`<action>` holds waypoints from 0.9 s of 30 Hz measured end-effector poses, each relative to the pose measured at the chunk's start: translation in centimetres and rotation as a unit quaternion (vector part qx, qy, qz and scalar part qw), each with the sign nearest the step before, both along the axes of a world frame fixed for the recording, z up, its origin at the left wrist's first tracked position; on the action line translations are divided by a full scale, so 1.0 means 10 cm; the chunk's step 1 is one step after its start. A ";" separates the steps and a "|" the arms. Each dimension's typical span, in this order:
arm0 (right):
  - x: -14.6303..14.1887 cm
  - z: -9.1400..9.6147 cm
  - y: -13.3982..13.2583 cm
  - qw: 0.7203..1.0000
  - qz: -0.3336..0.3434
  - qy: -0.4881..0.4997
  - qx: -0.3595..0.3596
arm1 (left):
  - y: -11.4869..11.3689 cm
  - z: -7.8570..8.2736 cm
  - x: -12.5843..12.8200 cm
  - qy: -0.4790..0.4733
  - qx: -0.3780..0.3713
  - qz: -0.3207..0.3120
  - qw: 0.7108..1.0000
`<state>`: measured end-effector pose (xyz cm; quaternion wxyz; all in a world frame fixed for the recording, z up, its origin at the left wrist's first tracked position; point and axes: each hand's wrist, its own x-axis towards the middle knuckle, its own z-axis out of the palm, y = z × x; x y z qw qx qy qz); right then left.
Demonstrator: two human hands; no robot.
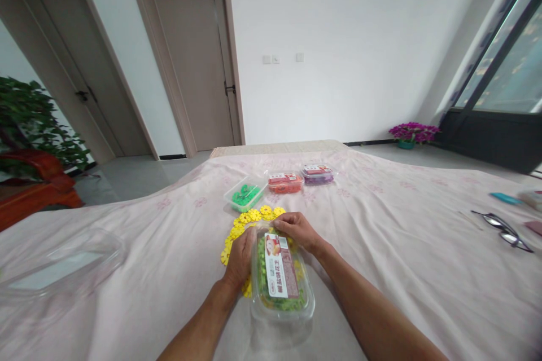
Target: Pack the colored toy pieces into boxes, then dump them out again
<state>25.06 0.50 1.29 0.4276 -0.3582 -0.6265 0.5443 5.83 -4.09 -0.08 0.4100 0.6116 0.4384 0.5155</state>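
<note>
Two hands point(239, 259) point(296, 229) grip clear rectangular plastic box point(282, 285).

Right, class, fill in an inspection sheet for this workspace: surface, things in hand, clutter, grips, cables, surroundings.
Surface: pink flowered cloth, wrinkled.
Things in hand: labelled box, clear, with green pieces inside; yellow flower pieces in an arc beside it.
Clutter: green box, red box, purple box, clear lid, glasses.
Grips: left hand holds the labelled box's left side; right hand holds its far end.
Cables: nothing seen.
Surroundings: doors, plant, window.
</note>
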 end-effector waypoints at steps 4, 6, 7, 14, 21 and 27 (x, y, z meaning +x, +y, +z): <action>-0.01 -0.03 0.03 0.997 -0.056 -0.036 0.035 | -0.02 0.03 0.01 -0.010 -0.001 -0.004 1.000; -0.02 -0.03 0.03 0.994 -0.081 -0.050 0.045 | -0.03 0.04 0.02 -0.013 -0.006 -0.005 1.000; -0.02 -0.03 0.03 0.993 -0.089 -0.054 0.047 | -0.04 0.04 0.02 -0.014 -0.010 -0.005 1.000; 0.00 -0.02 0.01 0.974 -0.146 -0.119 0.124 | 0.00 -0.03 0.00 -0.003 -0.006 0.010 1.000; 0.01 0.03 -0.06 0.894 -0.250 -0.272 0.254 | 0.02 -0.05 -0.02 0.004 0.001 0.036 0.999; -0.02 0.07 -0.13 0.840 -0.271 -0.347 0.317 | 0.00 -0.03 -0.03 0.016 0.008 0.036 0.999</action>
